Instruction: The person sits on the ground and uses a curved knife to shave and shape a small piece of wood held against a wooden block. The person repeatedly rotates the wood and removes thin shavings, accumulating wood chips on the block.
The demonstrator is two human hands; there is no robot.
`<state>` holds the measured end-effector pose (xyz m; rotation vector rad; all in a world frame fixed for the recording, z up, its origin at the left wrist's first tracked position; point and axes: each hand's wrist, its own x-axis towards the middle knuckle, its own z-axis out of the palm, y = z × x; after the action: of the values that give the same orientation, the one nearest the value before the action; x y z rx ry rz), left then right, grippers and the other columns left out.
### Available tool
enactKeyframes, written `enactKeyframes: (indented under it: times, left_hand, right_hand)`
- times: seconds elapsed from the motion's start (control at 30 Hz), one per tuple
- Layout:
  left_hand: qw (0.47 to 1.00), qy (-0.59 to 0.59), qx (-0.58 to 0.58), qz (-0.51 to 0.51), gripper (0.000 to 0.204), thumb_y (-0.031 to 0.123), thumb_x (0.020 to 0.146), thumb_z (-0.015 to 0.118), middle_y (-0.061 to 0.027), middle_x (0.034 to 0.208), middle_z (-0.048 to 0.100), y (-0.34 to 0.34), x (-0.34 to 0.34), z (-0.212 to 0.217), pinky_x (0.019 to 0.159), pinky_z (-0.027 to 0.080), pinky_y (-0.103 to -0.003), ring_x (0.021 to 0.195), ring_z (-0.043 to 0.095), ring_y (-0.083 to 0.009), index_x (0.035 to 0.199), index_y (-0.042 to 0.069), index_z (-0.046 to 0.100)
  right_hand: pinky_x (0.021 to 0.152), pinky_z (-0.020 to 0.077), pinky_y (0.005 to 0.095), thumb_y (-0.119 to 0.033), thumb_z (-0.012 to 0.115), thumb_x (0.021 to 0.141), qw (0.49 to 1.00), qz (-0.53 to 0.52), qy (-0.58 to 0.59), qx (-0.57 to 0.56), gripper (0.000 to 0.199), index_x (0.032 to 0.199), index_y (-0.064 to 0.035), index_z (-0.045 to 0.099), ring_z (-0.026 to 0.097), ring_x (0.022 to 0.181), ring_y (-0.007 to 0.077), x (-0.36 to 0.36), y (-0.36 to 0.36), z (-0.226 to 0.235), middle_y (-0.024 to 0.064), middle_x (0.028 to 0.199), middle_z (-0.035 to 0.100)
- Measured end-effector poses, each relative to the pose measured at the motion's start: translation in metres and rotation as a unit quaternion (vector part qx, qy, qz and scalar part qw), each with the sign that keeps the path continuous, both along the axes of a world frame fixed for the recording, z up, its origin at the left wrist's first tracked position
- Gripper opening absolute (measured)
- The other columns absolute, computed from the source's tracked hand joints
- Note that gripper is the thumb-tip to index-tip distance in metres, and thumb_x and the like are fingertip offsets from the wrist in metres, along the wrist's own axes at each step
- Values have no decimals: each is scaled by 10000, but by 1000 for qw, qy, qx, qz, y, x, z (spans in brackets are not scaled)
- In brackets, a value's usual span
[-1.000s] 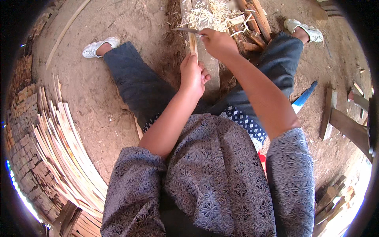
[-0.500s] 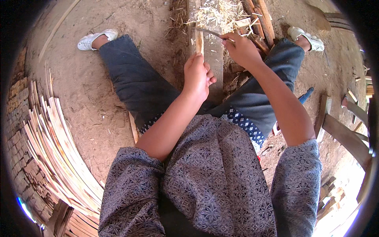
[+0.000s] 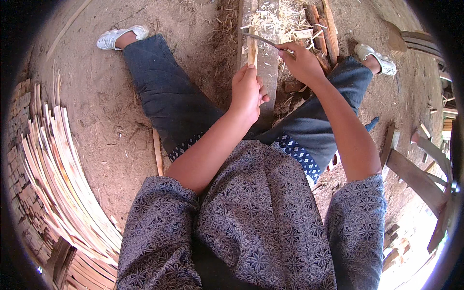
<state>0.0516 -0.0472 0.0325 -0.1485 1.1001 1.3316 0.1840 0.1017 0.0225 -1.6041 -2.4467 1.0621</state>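
My left hand [image 3: 247, 94] is closed around the near end of a narrow, pale wooden strip [image 3: 252, 54], its thumb lying along the strip. This strip points away from me over a long grey-brown plank [image 3: 268, 82] between my legs. In my right hand [image 3: 303, 64] is a knife, fingers wrapped round its handle, which is mostly hidden. The dark, thin knife blade [image 3: 263, 39] reaches leftward across the strip, ahead of my left hand. Whether its edge is biting into the wood cannot be made out.
Pale shavings [image 3: 282, 21] are heaped on the plank's far part. Reddish wood pieces [image 3: 330, 34] lie to their right. A bundle of long, thin wooden strips [image 3: 72, 179] rests at my left, beside stacked short blocks [image 3: 21, 193]. Wooden frame pieces [image 3: 415, 176] stand at the right.
The head view has shifted slightly. Both hands keep their grips, and the left hand and strip appear a little farther right. The blade still lies across the strip.
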Motion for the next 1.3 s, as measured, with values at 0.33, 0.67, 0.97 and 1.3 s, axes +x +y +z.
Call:
enactKeyframes:
  times: [0.33, 0.67, 0.97, 1.3]
  left_hand:
    - [1000, 10, 8, -11, 118, 294, 1065, 489, 60, 643, 387, -1, -1, -1, 559, 387, -331, 512, 348, -97, 1019, 186, 493]
    - [1000, -20, 2, 5, 105, 286, 1068, 474, 55, 653, 382, 1, -3, 5, 575, 369, -340, 522, 337, -101, 1069, 182, 491]
    - [1000, -6, 1, -1, 127, 304, 1066, 483, 59, 649, 371, 6, 7, 4, 577, 361, -338, 524, 322, -100, 1108, 185, 497]
    - [1000, 4, -19, -7, 122, 301, 1076, 478, 58, 629, 367, 1, -3, 4, 577, 372, -327, 510, 338, -98, 1098, 183, 501]
  right_hand:
    - [863, 572, 483, -402, 618, 982, 996, -13, -59, 65, 319, 1262, -268, 694, 723, 945, 396, -50, 20, -26, 172, 1049, 747]
    - [831, 563, 469, -377, 647, 989, 1000, -10, 0, 0, 297, 1248, -246, 714, 740, 890, 340, 15, 6, -13, 166, 911, 741]
    - [870, 570, 509, -400, 627, 986, 994, -33, -63, 88, 329, 1289, -280, 671, 736, 933, 377, -26, 25, -41, 159, 991, 757]
    - [824, 559, 478, -418, 615, 997, 1000, -9, 14, 25, 321, 1255, -248, 704, 734, 920, 362, 8, 4, -19, 185, 938, 744]
